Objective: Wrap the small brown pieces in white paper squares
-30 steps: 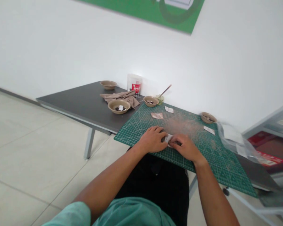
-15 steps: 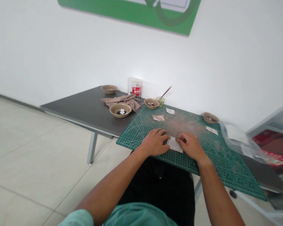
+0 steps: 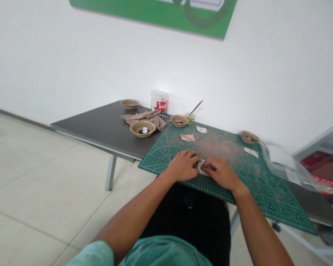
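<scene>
On the near part of the green cutting mat (image 3: pixel 161 157), a small white sheet, paper by its look, (image 3: pixel 201 167) lies between my hands. My left hand (image 3: pixel 184 165) rests on the mat with its fingers stretched out, thumb and index at the sheet's left edge. A dark patch shows between that thumb and index, too small to make out. My right hand (image 3: pixel 221 173) has its fingers pinched on the sheet from the right and covers much of it.
Creased pieces (image 3: pixel 187 137) lie farther back on the dusty mat. Bowls (image 3: pixel 143 129) with small pieces, a brown cloth (image 3: pixel 144 117), a clear tub (image 3: pixel 159 101) and a cup with a brush (image 3: pixel 190 117) stand behind. A plastic bag (image 3: pixel 283 162) lies right.
My right hand has moved left across the sheet, which shows narrower now and looks folded over. My left hand has stayed in about the same place.
</scene>
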Tool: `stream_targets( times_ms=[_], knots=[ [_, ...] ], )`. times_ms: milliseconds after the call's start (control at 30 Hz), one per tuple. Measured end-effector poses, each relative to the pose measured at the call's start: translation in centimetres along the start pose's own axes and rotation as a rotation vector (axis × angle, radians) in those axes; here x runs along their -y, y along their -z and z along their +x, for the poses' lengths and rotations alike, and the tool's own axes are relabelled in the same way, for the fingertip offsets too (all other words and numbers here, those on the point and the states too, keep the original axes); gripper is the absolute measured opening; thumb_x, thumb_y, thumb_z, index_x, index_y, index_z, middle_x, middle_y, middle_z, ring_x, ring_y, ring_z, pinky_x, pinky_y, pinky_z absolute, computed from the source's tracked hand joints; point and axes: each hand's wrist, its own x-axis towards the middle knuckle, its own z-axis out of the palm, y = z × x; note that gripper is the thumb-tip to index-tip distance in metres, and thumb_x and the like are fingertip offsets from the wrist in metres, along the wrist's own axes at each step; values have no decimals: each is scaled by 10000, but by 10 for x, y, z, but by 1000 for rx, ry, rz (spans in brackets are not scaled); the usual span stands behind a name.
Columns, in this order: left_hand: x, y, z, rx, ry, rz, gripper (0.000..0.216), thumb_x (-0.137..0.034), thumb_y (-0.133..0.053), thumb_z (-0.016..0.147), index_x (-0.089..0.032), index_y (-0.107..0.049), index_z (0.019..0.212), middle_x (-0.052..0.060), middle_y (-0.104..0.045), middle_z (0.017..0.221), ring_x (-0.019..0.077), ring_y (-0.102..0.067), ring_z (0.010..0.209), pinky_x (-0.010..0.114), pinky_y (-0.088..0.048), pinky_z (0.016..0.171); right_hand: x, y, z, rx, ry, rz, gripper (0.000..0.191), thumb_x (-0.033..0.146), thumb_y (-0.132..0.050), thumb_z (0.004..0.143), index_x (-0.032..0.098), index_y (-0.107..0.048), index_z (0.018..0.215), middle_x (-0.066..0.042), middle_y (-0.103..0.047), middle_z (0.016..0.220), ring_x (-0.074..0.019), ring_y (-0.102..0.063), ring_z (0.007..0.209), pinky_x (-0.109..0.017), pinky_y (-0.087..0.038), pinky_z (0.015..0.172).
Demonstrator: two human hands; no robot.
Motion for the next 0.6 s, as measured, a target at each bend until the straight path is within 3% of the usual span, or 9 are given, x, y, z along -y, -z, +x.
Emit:
stream_targets(
  times_ms=[133,300,500,600],
  knots=[
    [0,-1,0,-31,1,-8,480,-401,-582,841,-284,-590,1306,39,-538,1418,283,-430,1353,452,-340,1139,-3,1,1,-83,-104,-89,205,373,-573,945,228,-708,891,-60,-722,940,-236,-613,916,-407,-391,894],
    [1,-1,0,-22,-19,-9,465,-418,-588,841,-303,-606,1292,35,-537,1416,285,-438,1346,448,-361,1120,1,0,3,37,26,-5,145,343,-611,928,247,-696,861,-21,-710,907,-203,-619,893,-352,-415,863],
    [3,-3,0,-25,0,5,487,-411,-589,838,-307,-600,1314,43,-507,1451,298,-401,1380,467,-320,1147,-6,3,3,-113,-112,-120,171,319,-564,951,210,-677,884,-80,-688,913,-261,-588,940,-431,-380,893],
    [3,-4,0,-24,-4,-1,486,-427,-598,832,-308,-609,1303,49,-515,1442,307,-416,1368,475,-338,1133,-5,7,-3,-21,-39,-63,119,305,-614,928,228,-676,861,-36,-695,892,-217,-607,884,-380,-405,873]
  ],
)
